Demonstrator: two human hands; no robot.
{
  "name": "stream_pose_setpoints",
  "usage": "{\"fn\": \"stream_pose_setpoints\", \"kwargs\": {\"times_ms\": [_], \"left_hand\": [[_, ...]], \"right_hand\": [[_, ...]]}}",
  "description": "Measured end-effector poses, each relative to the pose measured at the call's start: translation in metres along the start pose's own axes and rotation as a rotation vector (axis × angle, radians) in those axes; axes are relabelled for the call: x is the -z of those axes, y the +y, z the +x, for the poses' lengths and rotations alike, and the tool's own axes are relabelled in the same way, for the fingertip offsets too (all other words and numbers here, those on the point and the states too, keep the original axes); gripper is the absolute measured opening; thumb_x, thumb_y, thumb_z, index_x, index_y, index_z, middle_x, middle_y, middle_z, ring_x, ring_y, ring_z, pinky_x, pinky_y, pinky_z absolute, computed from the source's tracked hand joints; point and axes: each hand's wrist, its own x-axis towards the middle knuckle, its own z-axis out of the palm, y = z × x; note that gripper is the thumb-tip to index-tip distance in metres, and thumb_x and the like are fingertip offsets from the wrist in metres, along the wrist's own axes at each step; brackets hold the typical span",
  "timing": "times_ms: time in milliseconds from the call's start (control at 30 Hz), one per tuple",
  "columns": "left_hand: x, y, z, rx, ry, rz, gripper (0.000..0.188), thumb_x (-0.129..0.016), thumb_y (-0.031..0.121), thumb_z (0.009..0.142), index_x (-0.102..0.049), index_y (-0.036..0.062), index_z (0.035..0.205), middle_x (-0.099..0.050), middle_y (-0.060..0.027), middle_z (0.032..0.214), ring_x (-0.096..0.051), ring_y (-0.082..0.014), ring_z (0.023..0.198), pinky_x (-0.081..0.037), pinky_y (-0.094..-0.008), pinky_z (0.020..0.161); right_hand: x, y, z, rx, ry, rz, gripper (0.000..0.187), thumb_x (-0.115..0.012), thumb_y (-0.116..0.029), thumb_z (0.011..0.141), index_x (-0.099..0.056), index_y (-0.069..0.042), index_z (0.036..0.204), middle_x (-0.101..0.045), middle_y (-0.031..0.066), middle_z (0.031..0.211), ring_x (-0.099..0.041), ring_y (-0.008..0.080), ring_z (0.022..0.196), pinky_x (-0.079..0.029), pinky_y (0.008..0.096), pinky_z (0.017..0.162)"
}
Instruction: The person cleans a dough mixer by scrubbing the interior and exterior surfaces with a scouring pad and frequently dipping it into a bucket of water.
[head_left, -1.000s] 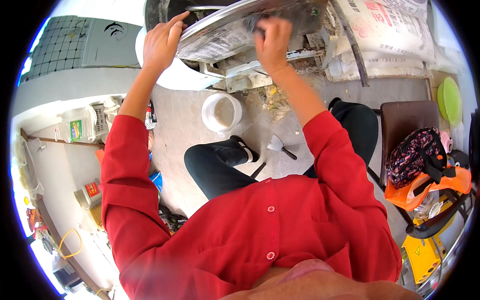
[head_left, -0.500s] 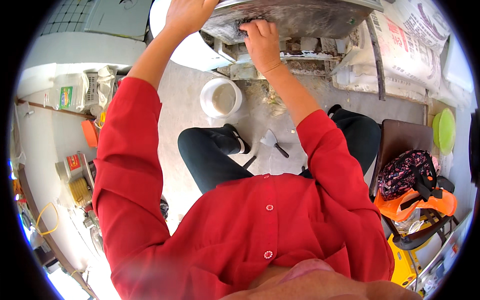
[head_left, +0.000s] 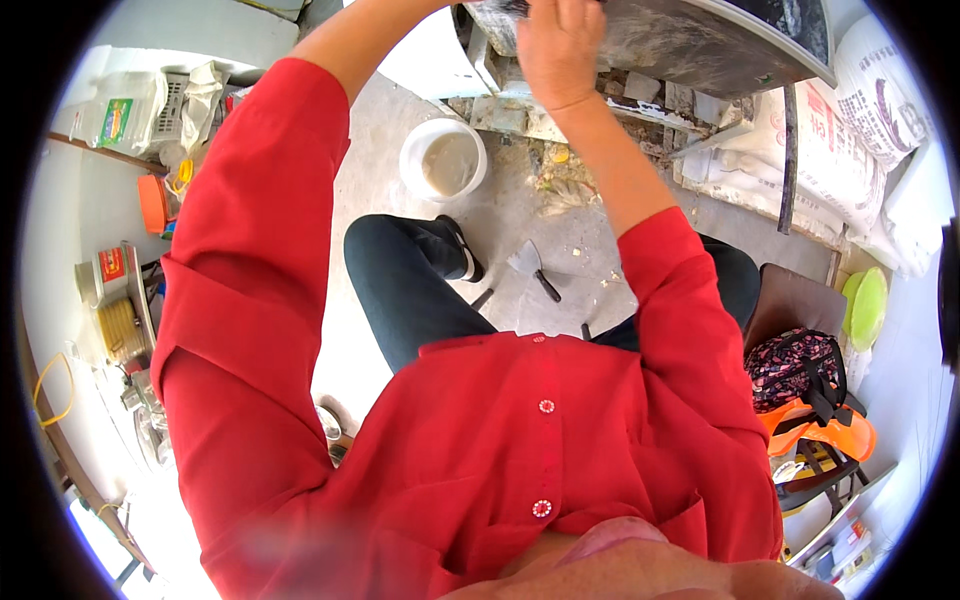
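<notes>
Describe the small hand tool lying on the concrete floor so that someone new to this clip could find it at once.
Start at the round white plastic bucket on the grey concrete floor, then look down and right, past the black shoe. There lies a small scraper with a flat grey metal blade and a short black handle. It is the only bladed tool there, apart from the rubble.

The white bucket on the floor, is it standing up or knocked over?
Standing up. The white bucket sits on the concrete floor with its round open mouth facing up, and greyish muddy stuff lies inside it.
</notes>
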Motion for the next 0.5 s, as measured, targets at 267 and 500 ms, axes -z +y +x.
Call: {"fn": "stream_pose_setpoints", "kwargs": {"times_ms": [267, 500], "left_hand": [[-0.001, -0.008, -0.017, 0.013, 0.043, 0.026, 0.049, -0.031, 0.032, 0.100, -0.060, 0.0042, 0.130, -0.068, -0.0222, 0.109, -0.062, -0.0406, 0.101, -0.044, -0.0506, 0.092], [-0.013, -0.015, -0.009, -0.070, 0.154, 0.110, 0.047, -0.034, 0.031, 0.101, -0.056, 0.0041, 0.133, -0.061, -0.0201, 0.126, -0.057, -0.0377, 0.109, -0.043, -0.0474, 0.096]], "right_hand": [[0.074, 0.062, 0.002, 0.391, -0.192, -0.235, 0.033, -0.062, -0.015, 0.085, -0.065, -0.012, 0.118, -0.061, -0.0005, 0.121, -0.056, 0.0171, 0.111, -0.041, 0.0390, 0.099], [0.020, 0.015, 0.026, 0.499, -0.309, -0.052, 0.033, -0.060, -0.019, 0.087, -0.066, -0.012, 0.119, -0.061, -0.0006, 0.121, -0.056, 0.0156, 0.112, -0.038, 0.0374, 0.099]]}}
